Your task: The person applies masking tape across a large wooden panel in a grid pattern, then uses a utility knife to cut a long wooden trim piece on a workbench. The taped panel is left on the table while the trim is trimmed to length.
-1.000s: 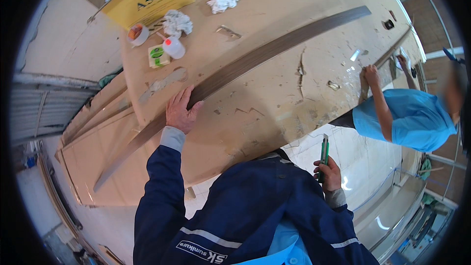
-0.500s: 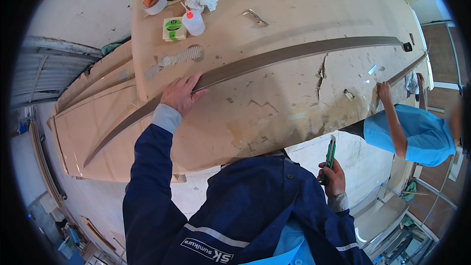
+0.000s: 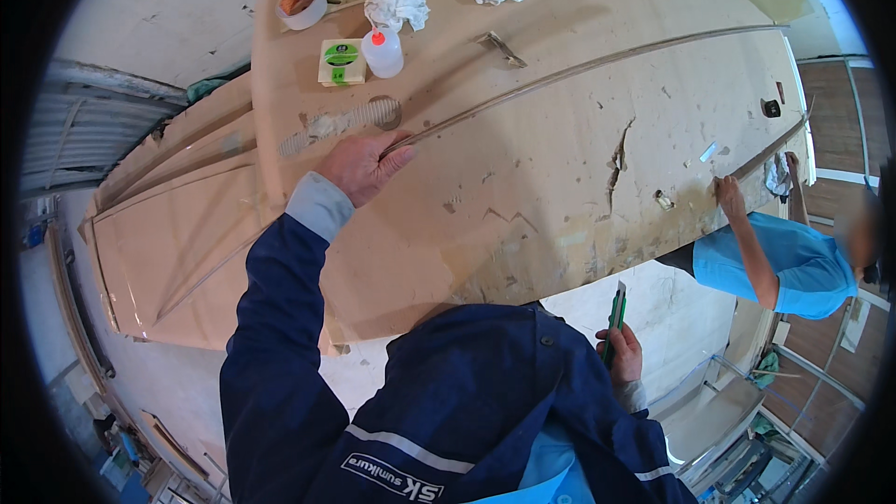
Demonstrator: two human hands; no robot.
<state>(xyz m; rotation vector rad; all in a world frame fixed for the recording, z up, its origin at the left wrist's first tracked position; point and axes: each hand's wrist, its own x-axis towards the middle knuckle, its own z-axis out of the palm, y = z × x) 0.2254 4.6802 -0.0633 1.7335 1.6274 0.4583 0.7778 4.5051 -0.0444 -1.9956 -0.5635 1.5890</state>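
Observation:
A long, thin, brown-grey strip (image 3: 560, 70) runs across the cardboard-covered table (image 3: 541, 159), its narrow edge facing up. My left hand (image 3: 359, 168) grips it left of the middle, thumb on the near side and fingers mostly hidden behind. The strip's left part passes behind my sleeve and shows again as a thin line at the lower left. Off the table's near edge, my right hand (image 3: 623, 357) is closed around a green utility knife (image 3: 616, 319), whose blade end points up and away from me.
Toward the back left are a squeeze bottle (image 3: 382, 53), a yellow-green packet (image 3: 342, 63), a tape roll (image 3: 301, 7) and crumpled white paper (image 3: 398, 2). A small black object (image 3: 771, 108) sits at the right. There, a co-worker in a light-blue shirt (image 3: 765, 261) holds another strip (image 3: 770, 149) and a white cloth.
My left hand has turned the strip from its broad face up onto its edge, its right end shifting farther back. My right hand, still around the knife, has moved slightly left.

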